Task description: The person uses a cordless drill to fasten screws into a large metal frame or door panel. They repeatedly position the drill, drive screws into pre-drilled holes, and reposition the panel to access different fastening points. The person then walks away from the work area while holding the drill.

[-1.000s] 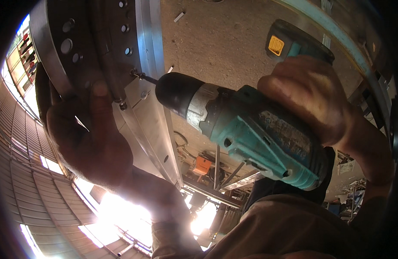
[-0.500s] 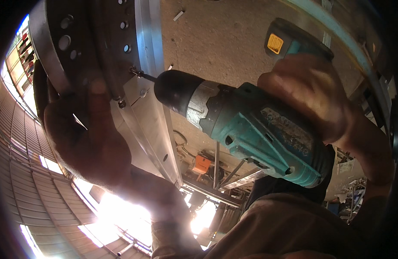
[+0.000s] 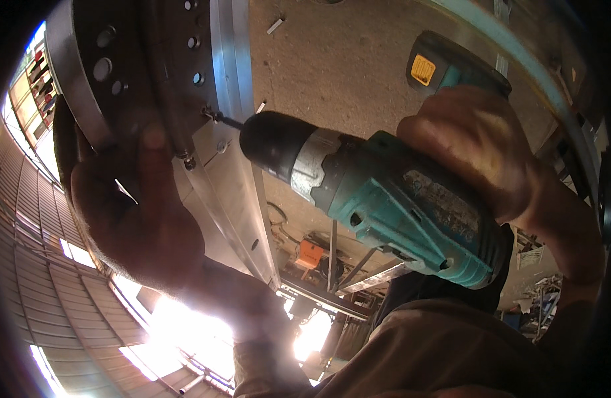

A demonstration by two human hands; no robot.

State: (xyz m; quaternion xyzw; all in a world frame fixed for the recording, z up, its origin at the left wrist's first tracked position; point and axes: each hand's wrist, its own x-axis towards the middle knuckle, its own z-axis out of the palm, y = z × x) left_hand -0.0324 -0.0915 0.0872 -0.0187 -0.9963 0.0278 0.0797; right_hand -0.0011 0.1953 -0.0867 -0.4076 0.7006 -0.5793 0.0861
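Observation:
My right hand [image 3: 475,142] is wrapped round the grip of a teal and black cordless drill [image 3: 398,205], whose battery end sticks out beyond my fist. The drill points left. Its bit touches the metal at a screw or hole [image 3: 211,114] near the edge of a dark metal plate [image 3: 139,73] with several round holes. At the plate's lower end my left hand [image 3: 136,205] grips it, thumb flat on the face and fingers behind, mostly hidden. Under the bit, a pale metal rail [image 3: 219,199] runs down with a second screw head [image 3: 221,146] in it.
A curved light-blue bar [image 3: 518,46] arcs across the upper right. Below lies a brown floor [image 3: 332,60] with small scraps. An orange box [image 3: 310,253] stands by metal frame legs. Scrap pieces [image 3: 541,305] are heaped at the lower right; bright light glares at the lower left.
Very little differs. The plate, my left hand and the drill's front end have shifted slightly right and down in view; both grips are the same, and the bit is still at the plate's edge.

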